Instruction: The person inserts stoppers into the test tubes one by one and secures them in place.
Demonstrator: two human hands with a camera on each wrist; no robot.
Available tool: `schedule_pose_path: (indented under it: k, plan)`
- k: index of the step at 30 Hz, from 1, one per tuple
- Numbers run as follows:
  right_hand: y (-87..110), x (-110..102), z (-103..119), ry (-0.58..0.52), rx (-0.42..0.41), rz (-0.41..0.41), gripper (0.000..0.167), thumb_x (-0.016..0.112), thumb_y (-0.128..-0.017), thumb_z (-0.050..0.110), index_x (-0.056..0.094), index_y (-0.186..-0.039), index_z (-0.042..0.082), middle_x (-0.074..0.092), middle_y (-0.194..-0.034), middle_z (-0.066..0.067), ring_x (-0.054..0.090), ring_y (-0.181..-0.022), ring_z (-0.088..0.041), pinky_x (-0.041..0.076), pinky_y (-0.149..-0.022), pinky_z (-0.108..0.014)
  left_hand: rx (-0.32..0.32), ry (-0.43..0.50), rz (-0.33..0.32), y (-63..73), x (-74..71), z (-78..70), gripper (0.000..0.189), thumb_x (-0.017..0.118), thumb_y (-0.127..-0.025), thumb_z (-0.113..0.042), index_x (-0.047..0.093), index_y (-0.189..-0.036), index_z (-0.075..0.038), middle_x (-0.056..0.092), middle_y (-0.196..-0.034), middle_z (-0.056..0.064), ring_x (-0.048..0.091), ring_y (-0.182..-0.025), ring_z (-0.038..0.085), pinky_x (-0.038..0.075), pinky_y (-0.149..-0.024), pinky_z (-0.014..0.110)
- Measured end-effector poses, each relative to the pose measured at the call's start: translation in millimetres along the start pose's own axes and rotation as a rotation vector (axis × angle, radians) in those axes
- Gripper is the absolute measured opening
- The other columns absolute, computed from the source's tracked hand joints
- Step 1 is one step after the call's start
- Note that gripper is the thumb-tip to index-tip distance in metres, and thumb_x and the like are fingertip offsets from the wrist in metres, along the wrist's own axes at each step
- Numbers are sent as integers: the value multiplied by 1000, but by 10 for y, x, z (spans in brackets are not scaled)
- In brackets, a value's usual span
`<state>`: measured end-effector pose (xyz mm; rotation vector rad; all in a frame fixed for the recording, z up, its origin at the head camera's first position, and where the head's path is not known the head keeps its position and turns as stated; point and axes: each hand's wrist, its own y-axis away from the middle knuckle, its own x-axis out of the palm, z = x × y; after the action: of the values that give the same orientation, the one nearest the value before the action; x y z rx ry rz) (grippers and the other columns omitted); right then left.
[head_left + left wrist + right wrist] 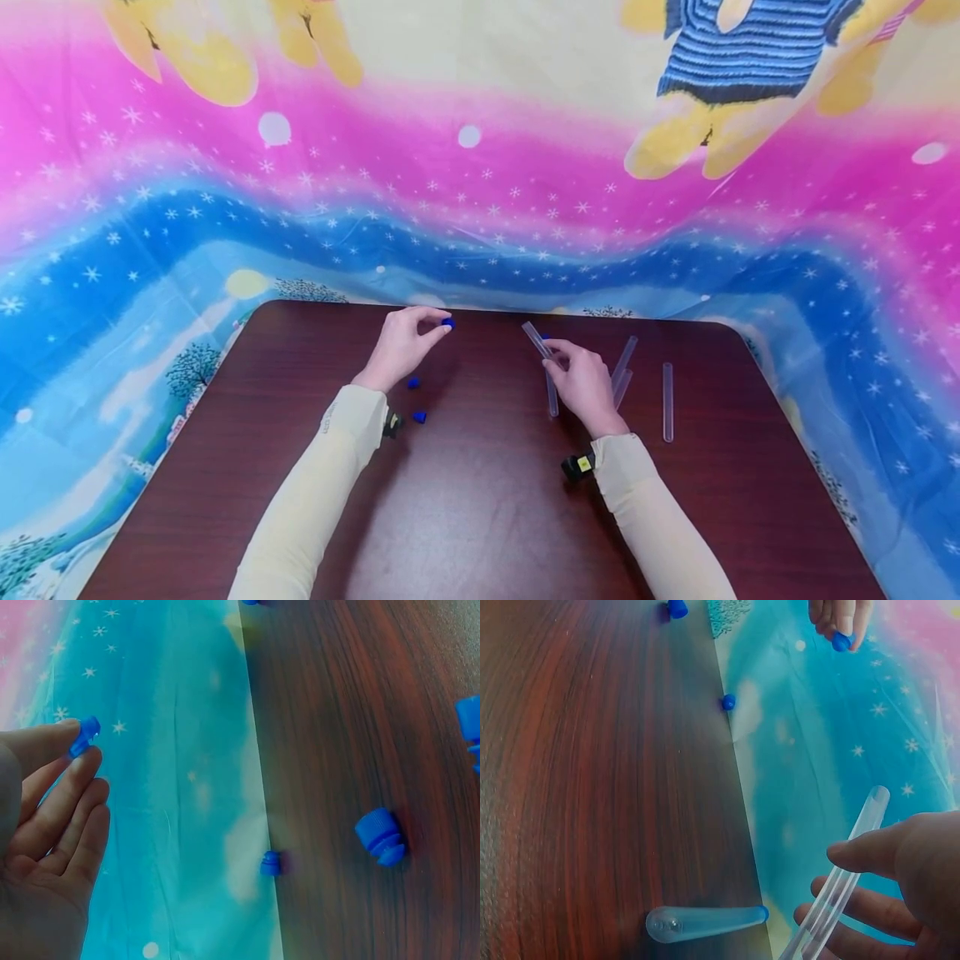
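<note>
My left hand (399,348) pinches a small blue test tube cap (88,729) between thumb and fingertips, above the far edge of the table. A clear test tube (534,338) is held slanted in my right hand (583,380); in the right wrist view the thumb lies across it, with fingers behind. Beneath the right hand lies a tube with a blue cap (712,922) on its far end. Loose blue caps lie below the left hand, one ribbed cap (381,836) on its side and another cap (271,863) near the far edge.
More clear tubes (624,358) lie partly behind the right hand, and a single tube (668,402) lies farther right. The dark wooden table (480,500) ends close beyond both hands, where a patterned cloth (480,208) hangs.
</note>
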<state>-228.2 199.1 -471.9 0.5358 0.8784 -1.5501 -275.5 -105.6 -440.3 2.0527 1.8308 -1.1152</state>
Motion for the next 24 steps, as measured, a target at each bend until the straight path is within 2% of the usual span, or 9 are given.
schedule_pose_path:
  k: [6,14,19,24]
  plan:
    - [9,29,5,-2,-16,0,35,75,-95,18,71,-129,20,75,-102,-6,63,-65,-16,50,-58,-37,-2,18,35,6,14,-33,23,76,-95,-19,76,-116,-8,74,-103,2,66,-97,19,52,-86,40]
    - [12,46,29,-17,-34,8,35,76,-94,17,72,-128,20,75,-98,-3,62,-63,-15,49,-55,-36,-8,27,59,10,32,-96,22,75,-95,-19,75,-116,-11,73,-108,3,65,-101,21,53,-89,43]
    - [12,55,63,-22,-48,-3,34,76,-94,17,73,-127,21,75,-96,-1,61,-64,-14,48,-57,-36,9,32,66,0,58,-124,23,74,-96,-20,76,-117,-11,73,-112,3,64,-107,23,51,-94,47]
    - [20,61,90,-25,-56,-6,34,76,-94,17,73,-128,21,75,-96,-1,62,-65,-14,48,-57,-36,23,36,62,-3,72,-152,24,74,-97,-21,76,-118,-12,72,-116,4,62,-113,24,49,-98,46]
